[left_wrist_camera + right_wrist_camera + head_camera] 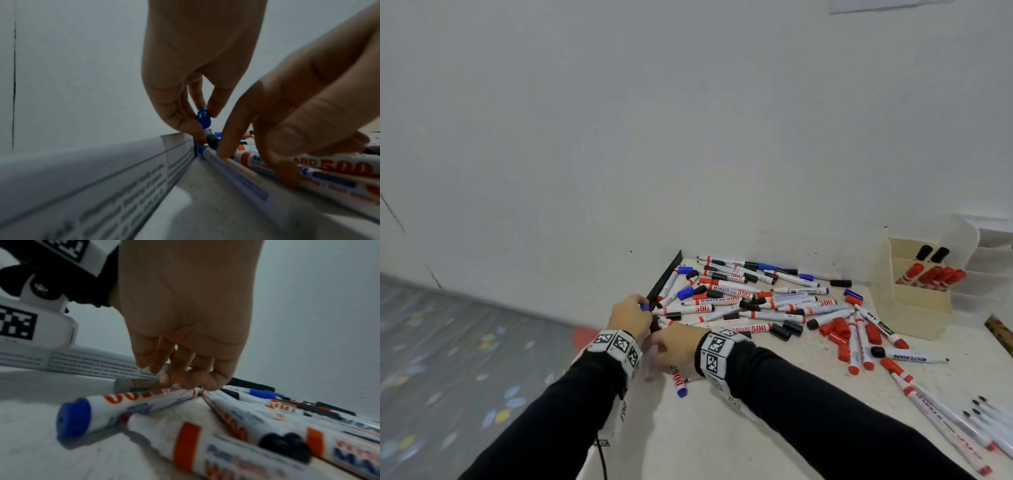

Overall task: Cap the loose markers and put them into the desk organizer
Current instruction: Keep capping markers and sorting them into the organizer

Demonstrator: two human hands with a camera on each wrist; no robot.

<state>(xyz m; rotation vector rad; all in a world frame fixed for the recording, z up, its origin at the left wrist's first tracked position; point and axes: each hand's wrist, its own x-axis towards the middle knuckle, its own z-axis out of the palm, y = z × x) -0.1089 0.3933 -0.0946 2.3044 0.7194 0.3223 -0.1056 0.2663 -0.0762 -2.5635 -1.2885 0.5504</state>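
Note:
My left hand (643, 308) (202, 120) pinches a small blue cap (644, 306) (203, 119) at the left end of the marker pile (750, 301). Just beside it, my right hand (655, 346) (252, 162) (180, 379) pinches a slim blue-tipped marker (207, 152) that lies on the table, index finger and thumb on its barrel. A thicker blue-ended marker (678, 381) (98, 410) lies under my right wrist. The cream desk organizer (921, 308) stands at the right, with several red-capped markers and two black-capped ones in it.
A black strip (664, 281) bounds the pile on the left, and a white printed box (102, 170) lies along the table's left edge. Loose red caps (837, 330) and uncapped markers (983, 418) are spread at the right. White drawers (989, 253) stand behind the organizer.

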